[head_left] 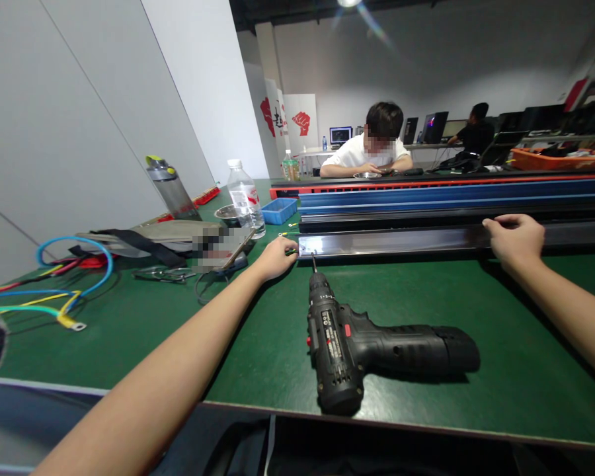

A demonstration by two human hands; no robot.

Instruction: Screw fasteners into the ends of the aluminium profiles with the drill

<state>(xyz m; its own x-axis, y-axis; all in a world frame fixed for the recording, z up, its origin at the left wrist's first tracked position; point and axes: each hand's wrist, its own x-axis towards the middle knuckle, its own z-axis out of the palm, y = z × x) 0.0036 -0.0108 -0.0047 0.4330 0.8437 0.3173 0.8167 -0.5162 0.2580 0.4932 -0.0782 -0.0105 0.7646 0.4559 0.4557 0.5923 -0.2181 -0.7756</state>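
Observation:
A long dark, shiny metal rail [391,243] lies across the green table. At its left end, my left hand [276,258] is closed, with a bit of green-and-yellow wire [291,251] showing between the fingers. Further right, my right hand [518,239] has its fingers bent round the rail, thumb along the upper edge; the fingertips are partly hidden. A black cordless drill [334,337] rests on its side in front of the rail, neither hand on it. Its bit [314,263] points to the rail's left end.
Blue rails [456,198] lie behind. Toward the left are a water bottle [245,198], a blue tray [279,211], a grey bag [149,241], a phone [238,250], a grey drinking bottle [172,188] and coloured cables [72,301]. A person [367,145] sits across the table.

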